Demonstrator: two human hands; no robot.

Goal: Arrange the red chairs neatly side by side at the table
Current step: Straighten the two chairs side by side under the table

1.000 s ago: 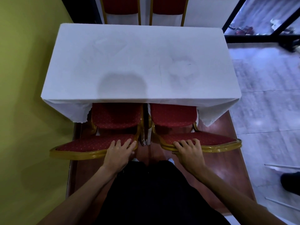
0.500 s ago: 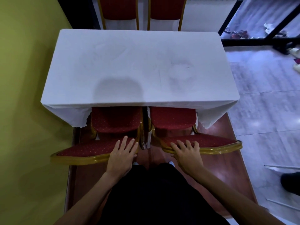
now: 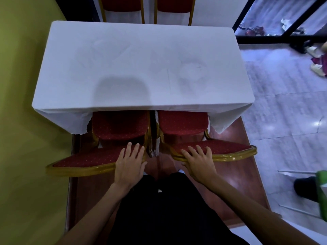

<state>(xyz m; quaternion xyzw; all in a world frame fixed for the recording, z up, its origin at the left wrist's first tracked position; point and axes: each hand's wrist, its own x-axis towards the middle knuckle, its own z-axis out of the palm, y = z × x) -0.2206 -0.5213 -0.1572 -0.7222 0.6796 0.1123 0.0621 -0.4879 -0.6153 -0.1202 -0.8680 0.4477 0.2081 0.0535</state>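
Red chairs (image 3: 120,124): tucked side by side at the near edge of the worktop (image 3: 141,68).
Hands: left hand (image 3: 130,162) and right hand (image 3: 199,161) rest open on the backrests.
Left: little, maybe final nudging.

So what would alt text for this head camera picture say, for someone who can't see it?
Seen from above, a person's left hand and right hand rest on the backs of two red chairs tucked side by side under a white-clothed table.
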